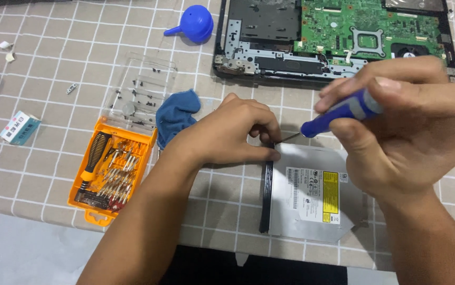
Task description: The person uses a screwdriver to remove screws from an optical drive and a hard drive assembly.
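Note:
A silver optical drive [312, 198] with a black front bezel [265, 195] lies flat on the checked tablecloth. My left hand [227, 132] presses on the drive's far left corner, fingers resting on the bezel's top end. My right hand [407, 121] grips a blue-handled screwdriver [338, 113]; its thin tip [289, 137] points at the drive's far edge beside my left fingers.
An opened laptop base with a green circuit board [364, 29] lies at the back. A blue air blower [195, 24], a blue cloth [177, 113], a clear lid holding small screws [140, 89] and an orange screwdriver bit case [111, 171] sit left. A small box [20, 128] lies far left.

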